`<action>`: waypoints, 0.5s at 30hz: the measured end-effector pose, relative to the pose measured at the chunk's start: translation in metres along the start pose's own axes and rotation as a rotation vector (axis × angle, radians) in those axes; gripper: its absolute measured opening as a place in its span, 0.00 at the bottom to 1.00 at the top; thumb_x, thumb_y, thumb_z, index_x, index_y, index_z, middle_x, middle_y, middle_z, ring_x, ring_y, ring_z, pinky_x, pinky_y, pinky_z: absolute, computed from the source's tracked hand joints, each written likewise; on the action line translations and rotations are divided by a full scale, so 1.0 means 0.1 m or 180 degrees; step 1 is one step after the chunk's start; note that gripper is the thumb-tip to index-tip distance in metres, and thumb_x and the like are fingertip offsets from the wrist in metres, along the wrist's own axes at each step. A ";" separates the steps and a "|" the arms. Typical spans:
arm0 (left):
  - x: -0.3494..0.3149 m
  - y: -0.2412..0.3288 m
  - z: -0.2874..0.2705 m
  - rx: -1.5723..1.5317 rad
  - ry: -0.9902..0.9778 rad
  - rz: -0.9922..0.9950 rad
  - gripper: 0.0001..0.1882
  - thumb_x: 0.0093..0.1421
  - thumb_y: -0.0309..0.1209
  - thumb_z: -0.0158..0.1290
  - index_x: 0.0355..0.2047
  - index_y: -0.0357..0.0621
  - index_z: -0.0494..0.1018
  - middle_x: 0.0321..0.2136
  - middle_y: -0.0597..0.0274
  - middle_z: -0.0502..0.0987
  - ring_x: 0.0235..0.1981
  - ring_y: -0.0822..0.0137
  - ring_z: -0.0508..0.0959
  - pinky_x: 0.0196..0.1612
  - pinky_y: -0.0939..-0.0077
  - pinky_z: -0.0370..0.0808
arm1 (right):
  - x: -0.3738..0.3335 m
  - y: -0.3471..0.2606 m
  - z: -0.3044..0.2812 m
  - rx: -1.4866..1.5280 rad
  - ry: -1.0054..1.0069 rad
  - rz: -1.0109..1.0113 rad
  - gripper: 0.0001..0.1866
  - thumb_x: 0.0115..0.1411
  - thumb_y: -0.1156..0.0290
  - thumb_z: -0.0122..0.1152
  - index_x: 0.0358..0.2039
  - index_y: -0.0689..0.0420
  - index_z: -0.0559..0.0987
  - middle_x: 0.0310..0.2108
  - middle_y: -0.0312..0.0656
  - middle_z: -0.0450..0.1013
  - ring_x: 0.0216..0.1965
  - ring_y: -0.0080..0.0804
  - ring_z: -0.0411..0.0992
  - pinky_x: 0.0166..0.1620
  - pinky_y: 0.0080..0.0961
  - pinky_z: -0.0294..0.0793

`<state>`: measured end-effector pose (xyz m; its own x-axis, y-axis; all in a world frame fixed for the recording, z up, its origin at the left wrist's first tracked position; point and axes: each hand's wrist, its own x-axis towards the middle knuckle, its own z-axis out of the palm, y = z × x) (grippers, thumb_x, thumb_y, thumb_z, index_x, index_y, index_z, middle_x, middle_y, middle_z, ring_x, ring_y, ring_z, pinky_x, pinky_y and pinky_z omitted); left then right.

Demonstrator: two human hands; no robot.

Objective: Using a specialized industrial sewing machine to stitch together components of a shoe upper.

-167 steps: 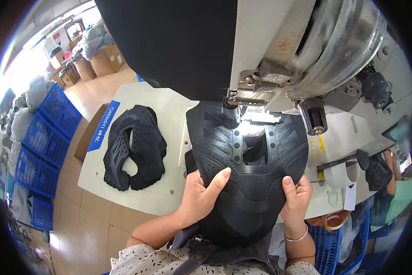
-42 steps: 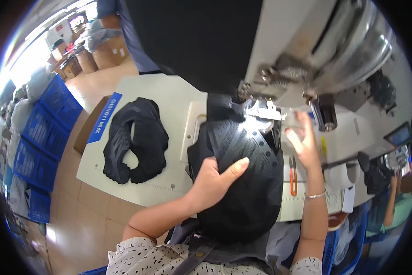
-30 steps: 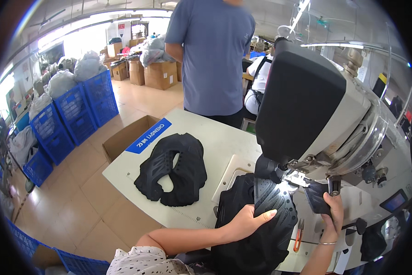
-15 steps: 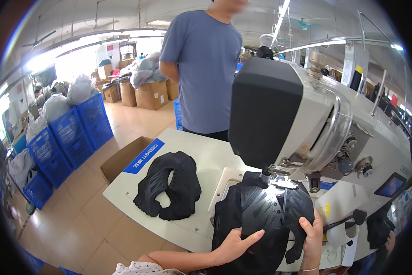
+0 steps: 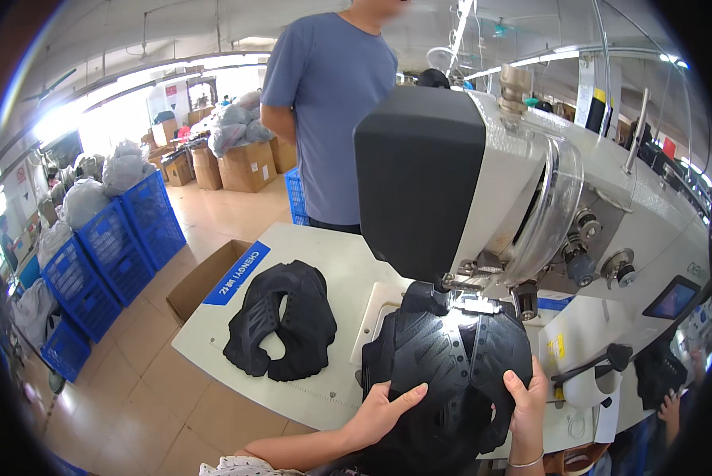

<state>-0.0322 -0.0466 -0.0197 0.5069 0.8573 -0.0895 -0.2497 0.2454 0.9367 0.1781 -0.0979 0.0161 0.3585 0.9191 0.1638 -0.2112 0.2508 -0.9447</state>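
The shoe upper (image 5: 419, 349) is black with slanted stripes, the tabletop (image 5: 356, 266) cream, the sleeve (image 5: 241, 467) white (dark-flecked).

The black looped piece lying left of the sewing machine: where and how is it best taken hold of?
The black looped piece is probably best pinched at its right-hand limb, between outer edge and central opening, coming from the right. It lies untouched on the table, that edge uncovered, and the opening leaves room for a thumb. The left hand is nearest, on the black workpiece.
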 end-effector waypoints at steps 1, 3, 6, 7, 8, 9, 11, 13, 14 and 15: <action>0.00 -0.01 -0.01 0.0013 0.0097 -0.0050 0.23 0.56 0.41 0.54 0.38 0.27 0.68 0.34 0.63 0.73 0.34 0.76 0.70 0.38 0.83 0.69 | -0.01 0.01 0.02 -0.0098 0.0029 -0.0261 0.17 0.53 0.75 0.56 0.44 0.64 0.69 0.37 0.41 0.71 0.36 0.24 0.69 0.43 0.19 0.69; 0.01 -0.02 -0.01 0.0150 0.0305 -0.0134 0.24 0.56 0.42 0.54 0.35 0.26 0.69 0.32 0.63 0.73 0.33 0.76 0.70 0.38 0.82 0.69 | -0.02 0.03 0.04 -0.0198 0.0134 -0.0312 0.18 0.52 0.74 0.57 0.44 0.65 0.69 0.38 0.41 0.71 0.37 0.24 0.69 0.44 0.20 0.68; 0.00 0.00 0.01 0.0288 0.0358 0.0175 0.23 0.56 0.41 0.54 0.33 0.25 0.70 0.31 0.63 0.74 0.31 0.76 0.71 0.37 0.81 0.70 | -0.02 0.03 0.04 -0.0313 0.0208 -0.0367 0.19 0.52 0.72 0.57 0.44 0.66 0.70 0.38 0.41 0.71 0.38 0.25 0.68 0.45 0.20 0.66; 0.00 0.01 0.02 0.0279 0.0355 0.0150 0.23 0.56 0.41 0.54 0.33 0.25 0.70 0.31 0.63 0.74 0.31 0.76 0.71 0.37 0.81 0.70 | -0.02 0.03 0.04 -0.0331 0.0232 -0.0344 0.18 0.52 0.72 0.56 0.43 0.66 0.70 0.38 0.40 0.71 0.38 0.24 0.68 0.45 0.20 0.66; -0.01 0.02 0.04 0.0250 0.0432 0.0294 0.22 0.56 0.41 0.54 0.32 0.25 0.71 0.30 0.62 0.75 0.31 0.76 0.71 0.36 0.81 0.70 | -0.02 0.02 0.03 -0.0362 0.0246 -0.0285 0.18 0.52 0.72 0.56 0.43 0.66 0.70 0.38 0.40 0.71 0.38 0.24 0.68 0.45 0.20 0.66; -0.01 0.03 0.05 0.0291 0.0552 0.0252 0.22 0.56 0.40 0.54 0.31 0.25 0.71 0.30 0.62 0.75 0.30 0.76 0.72 0.35 0.81 0.71 | -0.01 0.02 0.01 -0.0575 0.0248 -0.0335 0.18 0.52 0.72 0.56 0.43 0.66 0.70 0.38 0.40 0.71 0.38 0.25 0.68 0.45 0.20 0.66; -0.03 0.06 0.06 0.0235 0.0590 0.0360 0.19 0.56 0.37 0.54 0.34 0.27 0.71 0.32 0.61 0.76 0.32 0.76 0.73 0.35 0.81 0.72 | -0.01 0.03 -0.01 -0.0802 0.0278 -0.0267 0.17 0.52 0.71 0.55 0.42 0.66 0.71 0.37 0.40 0.71 0.38 0.24 0.68 0.45 0.20 0.66; -0.03 0.07 0.06 -0.0043 0.0491 0.0214 0.17 0.57 0.35 0.53 0.36 0.29 0.72 0.32 0.62 0.76 0.32 0.76 0.73 0.35 0.81 0.72 | 0.00 0.06 -0.04 -0.0909 0.0261 -0.0377 0.16 0.54 0.71 0.55 0.41 0.66 0.71 0.35 0.39 0.71 0.36 0.23 0.67 0.43 0.19 0.66; -0.03 0.07 0.05 -0.0128 0.0447 0.0173 0.16 0.57 0.34 0.53 0.36 0.30 0.72 0.32 0.62 0.76 0.32 0.77 0.73 0.35 0.82 0.72 | 0.00 0.07 -0.05 -0.0954 0.0268 -0.0481 0.14 0.54 0.71 0.55 0.40 0.66 0.72 0.34 0.37 0.71 0.35 0.21 0.67 0.41 0.18 0.67; -0.02 0.07 0.04 -0.0196 0.0385 0.0209 0.15 0.58 0.34 0.52 0.36 0.30 0.72 0.32 0.63 0.75 0.32 0.77 0.72 0.35 0.82 0.72 | 0.01 0.09 -0.06 -0.0970 0.0325 -0.0376 0.14 0.54 0.71 0.55 0.40 0.66 0.72 0.34 0.37 0.71 0.35 0.21 0.67 0.41 0.18 0.67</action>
<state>-0.0316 -0.0489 -0.0116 0.3858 0.9198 -0.0722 -0.3312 0.2111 0.9196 0.1816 -0.0969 0.0065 0.4568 0.8500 0.2624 0.1133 0.2370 -0.9649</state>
